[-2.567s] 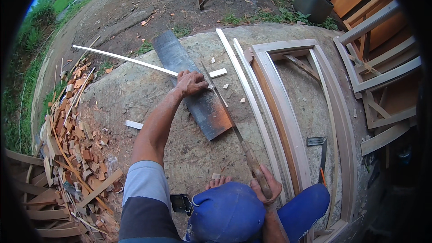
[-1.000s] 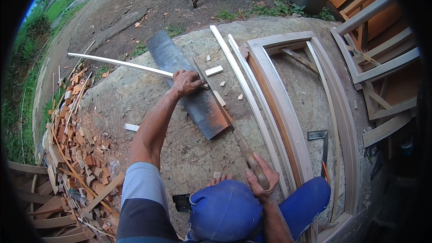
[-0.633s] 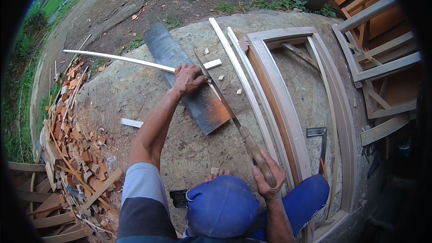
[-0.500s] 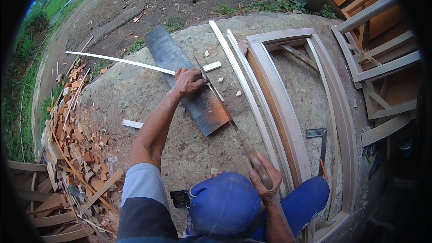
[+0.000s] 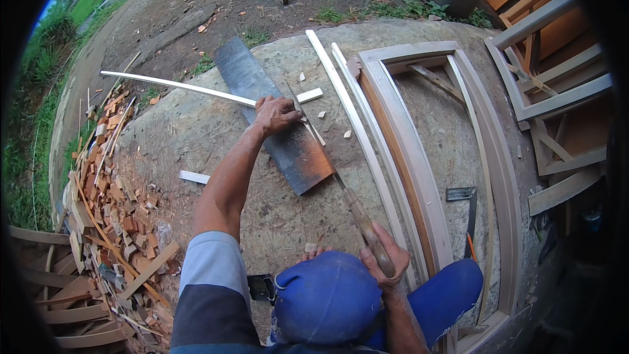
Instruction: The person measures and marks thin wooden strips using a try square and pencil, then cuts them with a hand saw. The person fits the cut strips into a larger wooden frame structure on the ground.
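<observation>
My left hand (image 5: 276,117) is closed on a long pale wooden strip (image 5: 177,88), pressing it onto a dark board (image 5: 295,154). The strip lies crosswise over the board, its short end (image 5: 309,95) sticking out to the right. My right hand (image 5: 390,259) grips the wooden handle of a handsaw (image 5: 357,213). Its narrow blade is seen nearly edge-on and runs forward past my left fingertips, beside the strip. Whether its teeth are in the wood cannot be made out. Sawdust lies on the board's orange-brown near end.
Long pale strips (image 5: 354,118) and a wooden frame (image 5: 409,151) lie to the right. A dark square (image 5: 470,206) and an orange pencil (image 5: 471,248) rest inside the frame. Offcuts (image 5: 131,223) are heaped at left. My blue-trousered knees (image 5: 325,298) are close in front.
The whole view has shifted slightly. My hands, the handsaw and the strip keep nearly the same places relative to one another.
</observation>
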The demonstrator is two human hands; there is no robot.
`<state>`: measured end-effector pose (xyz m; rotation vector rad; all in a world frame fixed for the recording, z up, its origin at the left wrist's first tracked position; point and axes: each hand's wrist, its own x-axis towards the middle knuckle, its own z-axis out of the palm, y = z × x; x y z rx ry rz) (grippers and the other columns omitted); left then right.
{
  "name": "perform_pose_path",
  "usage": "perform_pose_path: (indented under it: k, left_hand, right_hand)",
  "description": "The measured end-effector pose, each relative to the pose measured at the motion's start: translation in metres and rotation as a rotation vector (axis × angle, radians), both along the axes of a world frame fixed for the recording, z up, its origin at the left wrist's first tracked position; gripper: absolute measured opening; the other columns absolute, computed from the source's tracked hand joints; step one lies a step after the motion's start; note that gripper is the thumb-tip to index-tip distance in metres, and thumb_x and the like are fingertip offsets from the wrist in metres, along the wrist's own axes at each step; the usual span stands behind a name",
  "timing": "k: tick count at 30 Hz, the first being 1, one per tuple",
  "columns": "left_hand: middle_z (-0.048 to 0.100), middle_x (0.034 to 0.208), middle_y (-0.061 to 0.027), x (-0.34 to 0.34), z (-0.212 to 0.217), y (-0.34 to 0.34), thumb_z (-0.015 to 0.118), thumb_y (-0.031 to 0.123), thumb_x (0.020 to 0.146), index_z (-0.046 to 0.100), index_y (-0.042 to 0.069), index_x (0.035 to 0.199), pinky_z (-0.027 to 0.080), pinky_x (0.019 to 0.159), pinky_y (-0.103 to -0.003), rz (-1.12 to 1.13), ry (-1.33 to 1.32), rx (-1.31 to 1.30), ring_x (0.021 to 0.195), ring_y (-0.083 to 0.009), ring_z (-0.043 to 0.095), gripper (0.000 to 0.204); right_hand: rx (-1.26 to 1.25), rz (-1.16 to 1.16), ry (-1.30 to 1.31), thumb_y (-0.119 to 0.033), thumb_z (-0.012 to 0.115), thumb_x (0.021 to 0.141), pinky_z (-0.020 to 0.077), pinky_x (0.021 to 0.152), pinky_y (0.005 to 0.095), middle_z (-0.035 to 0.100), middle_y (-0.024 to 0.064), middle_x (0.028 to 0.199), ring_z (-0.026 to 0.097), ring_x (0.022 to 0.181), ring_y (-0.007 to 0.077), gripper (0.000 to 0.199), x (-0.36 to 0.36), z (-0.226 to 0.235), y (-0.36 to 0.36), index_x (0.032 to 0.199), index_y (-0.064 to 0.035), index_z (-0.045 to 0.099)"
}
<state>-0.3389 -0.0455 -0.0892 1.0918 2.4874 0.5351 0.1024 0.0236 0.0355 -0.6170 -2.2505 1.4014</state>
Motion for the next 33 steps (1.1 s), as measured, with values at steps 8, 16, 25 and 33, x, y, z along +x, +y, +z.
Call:
perform_pose_path:
  k: [8, 16, 25, 33]
  left_hand:
    - [0.069, 0.105, -0.0077, -0.001, -0.006, -0.001, 0.067, 0.057, 0.083, 0.073, 0.016, 0.089, 0.026, 0.103, -0.045, -0.006, 0.028, -0.011, 0.109, -0.0295, 0.053, 0.042]
    - [0.066, 0.101, -0.0085, -0.001, -0.003, 0.000, 0.064, 0.056, 0.086, 0.071, 0.014, 0.087, 0.026, 0.102, -0.047, -0.019, 0.023, 0.012, 0.106, -0.0307, 0.053, 0.043]
    - [0.066, 0.098, -0.0075, 0.002, -0.007, -0.003, 0.065, 0.054, 0.086, 0.070, 0.014, 0.087, 0.027, 0.101, -0.046, -0.027, 0.052, 0.079, 0.104, -0.0302, 0.052, 0.040]
    - [0.064, 0.095, -0.0070, 0.002, -0.007, -0.004, 0.065, 0.055, 0.087, 0.067, 0.013, 0.083, 0.027, 0.101, -0.045, -0.037, 0.054, 0.084, 0.101, -0.0300, 0.052, 0.042]
  right_hand:
    - [0.063, 0.021, 0.047, -0.011, 0.075, 0.087, 0.0598, 0.078, 0.0375, 0.073, 0.0274, 0.108, 0.077, 0.091, 0.0343, 0.054, -0.006, 0.007, 0.004, 0.135, 0.0067, 0.060]
    - [0.049, 0.003, 0.009, -0.015, 0.076, 0.085, 0.0587, 0.079, 0.0353, 0.074, 0.0261, 0.104, 0.076, 0.091, 0.0291, 0.056, -0.017, -0.003, 0.009, 0.135, 0.0065, 0.061]
    - [0.047, 0.043, -0.028, -0.017, 0.075, 0.088, 0.0599, 0.080, 0.0383, 0.072, 0.0277, 0.111, 0.076, 0.095, 0.0359, 0.056, 0.004, 0.012, 0.005, 0.137, 0.0045, 0.059]
    - [0.016, 0.049, -0.045, -0.018, 0.075, 0.088, 0.0602, 0.079, 0.0382, 0.072, 0.0273, 0.114, 0.076, 0.096, 0.0353, 0.057, -0.030, -0.008, 0.008, 0.138, 0.0038, 0.058]
